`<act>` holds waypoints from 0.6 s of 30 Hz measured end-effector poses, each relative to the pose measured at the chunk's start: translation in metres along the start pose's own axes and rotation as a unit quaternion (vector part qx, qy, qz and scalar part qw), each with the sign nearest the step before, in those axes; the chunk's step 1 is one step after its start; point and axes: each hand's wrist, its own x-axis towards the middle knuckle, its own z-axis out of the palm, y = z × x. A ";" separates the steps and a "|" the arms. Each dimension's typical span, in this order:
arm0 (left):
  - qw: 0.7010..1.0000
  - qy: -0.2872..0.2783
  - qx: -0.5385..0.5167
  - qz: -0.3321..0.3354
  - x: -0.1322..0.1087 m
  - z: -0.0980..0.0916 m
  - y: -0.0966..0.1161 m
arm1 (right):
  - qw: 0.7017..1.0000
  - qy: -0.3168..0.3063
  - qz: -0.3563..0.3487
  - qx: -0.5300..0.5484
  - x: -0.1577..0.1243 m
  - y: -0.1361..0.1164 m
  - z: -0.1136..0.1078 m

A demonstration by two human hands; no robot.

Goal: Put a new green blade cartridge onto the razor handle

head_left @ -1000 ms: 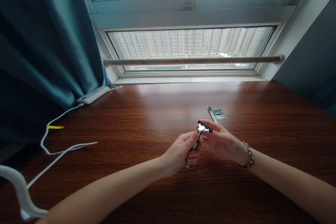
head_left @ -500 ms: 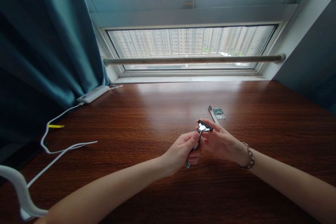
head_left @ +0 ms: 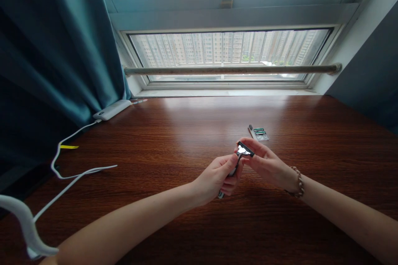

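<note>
My left hand [head_left: 217,178] is wrapped round the handle of a razor [head_left: 245,150], its thumb on top near the neck. The razor's wide head, shiny in the middle with dark edges, points up and to the right, and the handle's lower end pokes out beneath my fingers. At the head, my right hand [head_left: 270,163], with a braided bracelet on its wrist, holds the end between thumb and fingers. Beyond my hands, a toothbrush [head_left: 252,131] lies beside a small clear pack of green and black razor cartridges [head_left: 260,132]; my right fingers cover part of the toothbrush.
The wooden table [head_left: 174,128] reaches to the window, which has a horizontal rail [head_left: 230,70] across it. A white power strip [head_left: 112,110] sits by the blue curtain [head_left: 71,49]. White cable [head_left: 87,172], a yellow strip [head_left: 69,147] and a curved white stand [head_left: 27,227] are at left.
The right fingers have shifted slightly on the razor's head and now cover more of the toothbrush. The razor's handle has turned a little in my left hand. The view has moved slightly.
</note>
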 end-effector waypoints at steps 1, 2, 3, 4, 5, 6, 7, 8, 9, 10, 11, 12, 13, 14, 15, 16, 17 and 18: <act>1.000 -0.001 0.001 -0.003 0.000 0.000 0.000 | 1.000 0.003 0.001 -0.009 0.000 0.000 -0.001; 1.000 -0.002 0.002 -0.007 0.000 -0.001 0.000 | 1.000 0.005 0.001 -0.017 0.000 -0.001 -0.001; 1.000 -0.002 0.002 -0.011 -0.001 -0.001 0.000 | 1.000 0.004 0.002 -0.025 0.000 -0.001 -0.002; 1.000 -0.002 0.002 -0.015 -0.001 -0.001 0.000 | 0.999 0.002 0.003 -0.032 0.000 -0.001 -0.003; 1.000 -0.004 0.003 -0.019 -0.001 -0.002 0.000 | 0.999 -0.002 0.003 -0.039 0.000 -0.002 -0.003; 1.000 -0.005 0.004 -0.022 -0.001 -0.001 0.000 | 0.999 -0.006 0.003 -0.045 0.000 -0.002 -0.004; 1.000 -0.007 0.006 -0.023 -0.001 -0.001 0.000 | 0.999 -0.010 0.004 -0.051 0.000 -0.003 -0.005; 1.000 -0.008 0.009 -0.023 -0.001 -0.001 0.001 | 0.998 -0.012 0.004 -0.057 0.000 -0.003 -0.006; 1.000 -0.009 0.012 -0.023 -0.001 -0.001 0.001 | 0.998 -0.014 0.005 -0.061 -0.001 -0.003 -0.007; 1.000 -0.009 0.015 -0.023 -0.001 0.000 0.001 | 0.998 -0.016 0.005 -0.065 -0.001 -0.003 -0.008; 1.000 -0.008 0.017 -0.024 -0.001 0.000 0.002 | 0.998 -0.019 0.003 -0.068 -0.001 -0.003 -0.009; 1.000 -0.009 0.018 -0.024 -0.002 0.000 0.002 | 0.997 -0.023 0.001 -0.069 -0.001 -0.002 -0.010; 0.999 -0.010 0.019 -0.025 -0.002 0.001 0.003 | 0.997 -0.028 -0.002 -0.069 -0.001 -0.002 -0.011; 0.999 -0.010 0.019 -0.027 -0.002 0.001 0.004 | 0.997 -0.032 -0.004 -0.068 -0.001 -0.002 -0.012; 0.999 -0.012 0.019 -0.029 -0.002 0.001 0.004 | 0.997 -0.036 -0.005 -0.067 -0.001 -0.002 -0.012; 0.999 -0.013 0.020 -0.032 -0.002 0.001 0.005 | 0.997 -0.038 -0.004 -0.065 -0.001 -0.002 -0.013; 0.999 -0.015 0.020 -0.036 -0.003 0.001 0.005 | 0.997 -0.037 -0.002 -0.064 -0.001 -0.002 -0.012; 0.999 -0.017 0.021 -0.040 -0.002 0.002 0.006 | 0.997 -0.035 0.000 -0.063 -0.001 -0.002 -0.012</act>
